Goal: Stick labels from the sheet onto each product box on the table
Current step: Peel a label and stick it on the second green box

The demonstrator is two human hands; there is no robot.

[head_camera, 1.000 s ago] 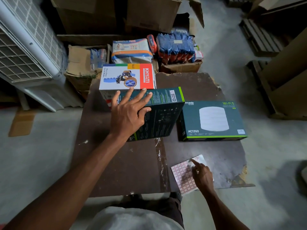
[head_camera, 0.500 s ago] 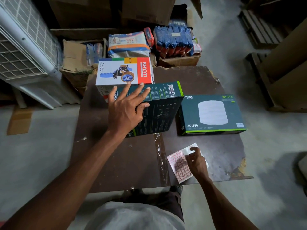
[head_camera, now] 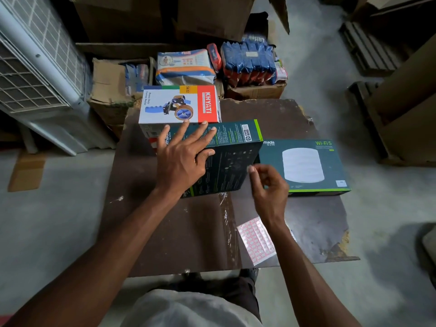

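A dark green box (head_camera: 232, 161) stands tilted on its edge in the middle of the brown table (head_camera: 179, 232). My left hand (head_camera: 182, 156) rests on its top with fingers spread, thumb against the near face. My right hand (head_camera: 269, 185) hovers by the box's lower right corner, pinching a small label (head_camera: 250, 169) between thumb and forefinger. A second green Wi-Fi box (head_camera: 304, 167) lies flat to the right. A white and red KHYATI box (head_camera: 180, 106) stands behind. The label sheet (head_camera: 256, 239) lies near the table's front edge, partly hidden by my right forearm.
Cardboard cartons (head_camera: 257, 90) with blue and white packets (head_camera: 250, 60) stand on the floor behind the table. A white grilled appliance (head_camera: 35, 74) leans at the left. Wooden pallets (head_camera: 368, 50) and large cartons (head_camera: 405, 109) are at the right.
My right hand has left the label sheet and risen to the tilted green box with a label pinched in its fingers. My left hand stays on the box.
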